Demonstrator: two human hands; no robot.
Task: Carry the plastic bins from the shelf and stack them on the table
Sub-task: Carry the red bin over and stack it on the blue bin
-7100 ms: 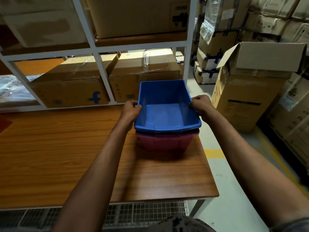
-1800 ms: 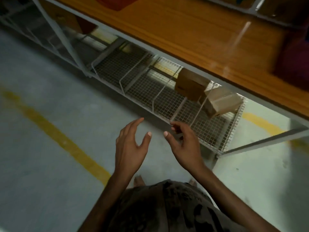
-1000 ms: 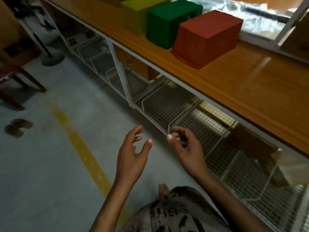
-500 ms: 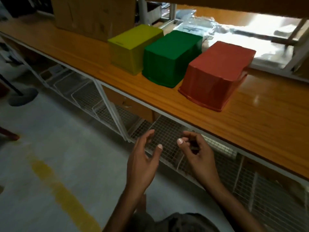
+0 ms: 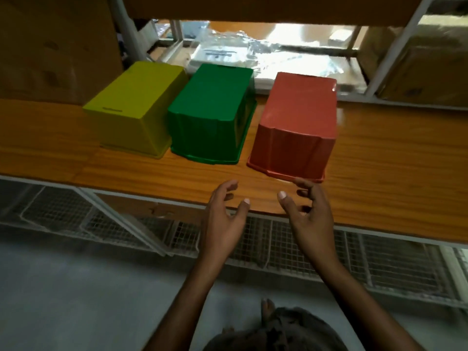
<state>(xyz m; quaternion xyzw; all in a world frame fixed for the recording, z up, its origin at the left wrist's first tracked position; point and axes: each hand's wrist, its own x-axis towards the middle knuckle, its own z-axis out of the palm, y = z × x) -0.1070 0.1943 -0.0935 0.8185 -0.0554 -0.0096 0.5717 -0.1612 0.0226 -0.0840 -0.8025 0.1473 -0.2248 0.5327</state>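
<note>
Three plastic bins stand upside down in a row on the wooden shelf (image 5: 379, 178): a yellow bin (image 5: 136, 107) at the left, a green bin (image 5: 212, 112) in the middle, a red bin (image 5: 298, 122) at the right. My left hand (image 5: 222, 219) hovers over the shelf's front edge, fingers spread, holding nothing. My right hand (image 5: 309, 214) is open too, its fingertips just below the red bin's near rim, not gripping it.
Cardboard boxes (image 5: 58, 46) stand behind the yellow bin. Clear plastic packets (image 5: 253, 59) lie behind the bins. White shelf uprights (image 5: 395, 46) rise at the right. Wire-mesh baskets (image 5: 278, 244) hang under the shelf. Grey concrete floor (image 5: 76, 300) lies below.
The view has swung from the table with the blue and pink bins to the shelf. Both empty hands have risen from over the mesh baskets to the shelf edge, near the red bin.
</note>
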